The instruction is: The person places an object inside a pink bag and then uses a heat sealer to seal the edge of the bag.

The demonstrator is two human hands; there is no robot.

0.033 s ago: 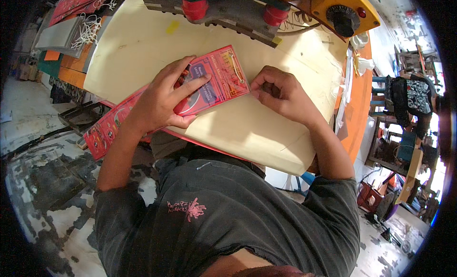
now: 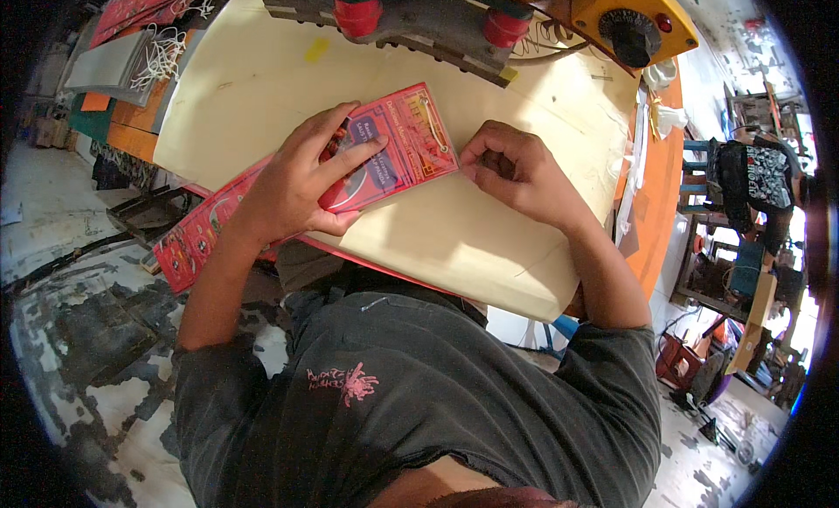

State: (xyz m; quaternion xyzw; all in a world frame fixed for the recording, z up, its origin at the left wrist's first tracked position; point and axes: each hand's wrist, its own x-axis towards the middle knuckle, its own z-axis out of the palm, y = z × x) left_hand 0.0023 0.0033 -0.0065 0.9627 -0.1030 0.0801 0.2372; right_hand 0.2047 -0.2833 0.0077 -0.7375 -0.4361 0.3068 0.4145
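Note:
A long red printed card, with dark and picture panels, lies slantwise over the near left part of the cream tabletop. Its lower left end hangs past the table edge. A pale string loop passes through a metal eyelet at its right end. My left hand grips the card across its middle, thumb along the near edge and fingers over the face. Close by the card's right corner, my right hand is curled with thumb and forefinger pinched together; whatever lies between them is hidden.
Beyond the card stands a machine with a dark metal bar and red collars. A yellow control box with a black dial overhangs the far right. White strings and stacked sheets lie far left. Paper strips line the right edge.

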